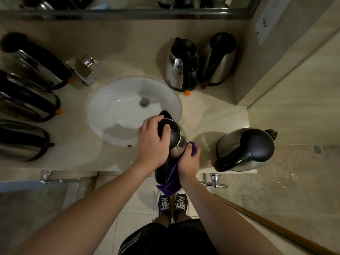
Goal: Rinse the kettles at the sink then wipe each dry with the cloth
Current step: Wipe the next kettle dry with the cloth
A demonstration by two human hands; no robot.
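Both our forearms reach to the surface's front edge, by the sink (103, 107): our left hand (152, 140) grips the kettle (174, 138) by its lid, steadying it, while our right hand (189, 161) bunches the purple cloth (170, 181) against its steel side.

Dim light; beige stone counter (211, 111), mirror (128, 4) behind, pale tiled floor (136, 208), beige wall (294, 80) right.

The beige bench (117, 45) holds a sink (110, 107). Four kettles (27, 100) stand left of the sink, three (181, 65) right. A tap (81, 69) sits behind it.
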